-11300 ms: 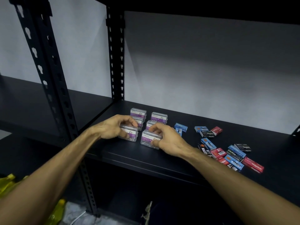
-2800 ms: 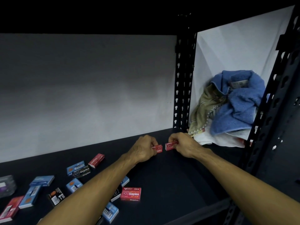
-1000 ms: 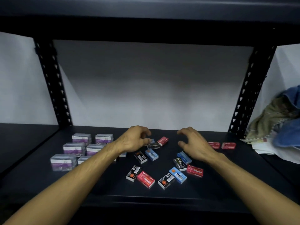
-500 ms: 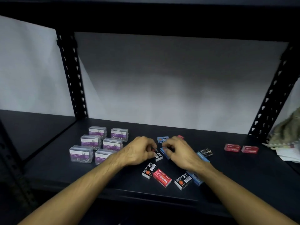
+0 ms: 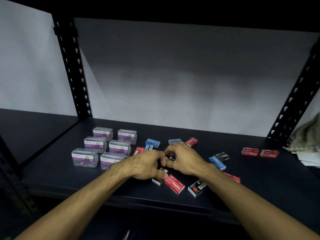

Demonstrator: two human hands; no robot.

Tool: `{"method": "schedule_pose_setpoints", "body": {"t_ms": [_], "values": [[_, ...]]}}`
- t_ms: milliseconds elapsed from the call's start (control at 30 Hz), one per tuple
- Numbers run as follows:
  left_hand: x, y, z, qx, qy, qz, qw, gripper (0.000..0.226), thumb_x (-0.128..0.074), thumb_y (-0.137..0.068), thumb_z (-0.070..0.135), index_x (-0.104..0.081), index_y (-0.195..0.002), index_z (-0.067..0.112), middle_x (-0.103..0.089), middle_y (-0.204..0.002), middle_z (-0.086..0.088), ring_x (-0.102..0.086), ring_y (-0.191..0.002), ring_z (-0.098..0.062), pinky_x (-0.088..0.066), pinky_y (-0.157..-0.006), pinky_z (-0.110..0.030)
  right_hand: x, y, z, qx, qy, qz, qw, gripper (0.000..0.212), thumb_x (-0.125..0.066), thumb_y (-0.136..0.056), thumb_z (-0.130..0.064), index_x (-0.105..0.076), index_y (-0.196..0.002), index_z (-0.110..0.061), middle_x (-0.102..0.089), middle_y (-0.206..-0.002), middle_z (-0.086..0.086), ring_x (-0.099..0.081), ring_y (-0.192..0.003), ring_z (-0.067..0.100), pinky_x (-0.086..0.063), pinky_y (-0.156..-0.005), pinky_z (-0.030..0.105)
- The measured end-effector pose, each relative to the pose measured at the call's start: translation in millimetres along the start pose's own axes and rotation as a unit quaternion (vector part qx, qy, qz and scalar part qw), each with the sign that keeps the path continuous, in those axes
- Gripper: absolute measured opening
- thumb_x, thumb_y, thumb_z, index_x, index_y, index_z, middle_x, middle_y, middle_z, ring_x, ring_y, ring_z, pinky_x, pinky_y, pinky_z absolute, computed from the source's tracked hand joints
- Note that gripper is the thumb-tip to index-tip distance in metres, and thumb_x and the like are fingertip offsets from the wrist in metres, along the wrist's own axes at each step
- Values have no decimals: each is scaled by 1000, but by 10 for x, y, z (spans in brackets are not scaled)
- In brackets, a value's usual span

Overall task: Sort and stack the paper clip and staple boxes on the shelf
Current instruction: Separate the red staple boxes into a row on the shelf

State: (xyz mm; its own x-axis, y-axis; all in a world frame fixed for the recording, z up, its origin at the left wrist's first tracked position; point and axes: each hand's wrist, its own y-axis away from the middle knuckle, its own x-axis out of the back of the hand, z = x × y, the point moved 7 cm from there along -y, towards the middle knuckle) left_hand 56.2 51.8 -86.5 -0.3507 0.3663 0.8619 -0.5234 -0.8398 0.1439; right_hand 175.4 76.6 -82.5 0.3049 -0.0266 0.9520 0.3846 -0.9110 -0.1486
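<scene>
Our left hand (image 5: pixel 147 164) curls over a black staple box (image 5: pixel 158 179) on the shelf (image 5: pixel 52 170), right of six paper clip boxes (image 5: pixel 103 149). Our right hand (image 5: pixel 185 160) pinches another black box (image 5: pixel 170 157); two red boxes (image 5: pixel 259 152) lie far right.

The shelf (image 5: pixel 259 187) is matte black, as are its punched uprights (image 5: pixel 72 71). The wall (image 5: pixel 173 84) behind is pale grey, shading darker toward the top. Six clear paper clip boxes (image 5: pixel 84 157) carry purple and white labels. The staple boxes are mixed: a red one with white lettering (image 5: pixel 174 185), a black one with an orange dot and white edge (image 5: pixel 197 187), blue ones (image 5: pixel 217 163) with white print, a black one with white lettering (image 5: pixel 222 156), and two plain red ones (image 5: pixel 259 152) side by side. Between the hands sits a small box (image 5: pixel 170 158), seemingly black and white. The cloth (image 5: pixel 308 134) at far right is olive drab.
</scene>
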Motion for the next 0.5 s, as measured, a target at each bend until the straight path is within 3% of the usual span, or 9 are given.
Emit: {"method": "schedule_pose_setpoints", "body": {"t_ms": [233, 500], "values": [[14, -38, -5, 19, 2, -1, 1000, 33, -72, -86, 32, -57, -114, 22, -58, -80, 8, -52, -63, -3, -36, -54, -16, 10, 13, 56, 1, -9, -8, 1000, 35, -72, -83, -34, -66, -117, -28, -62, -119, -4, -57, -111, 13, -51, -92, 33], [28, -75, 37, 11, -17, 8, 1000, 44, -74, -83, 28, -55, -123, 24, -52, -89, 10, -50, -70, -4, -36, -57, -17, 83, 99, 106, -1, -16, -7, 1000, 39, -69, -84, -31, -64, -121, -21, -65, -114, -4, -57, -104, 11, -50, -87, 27]]}}
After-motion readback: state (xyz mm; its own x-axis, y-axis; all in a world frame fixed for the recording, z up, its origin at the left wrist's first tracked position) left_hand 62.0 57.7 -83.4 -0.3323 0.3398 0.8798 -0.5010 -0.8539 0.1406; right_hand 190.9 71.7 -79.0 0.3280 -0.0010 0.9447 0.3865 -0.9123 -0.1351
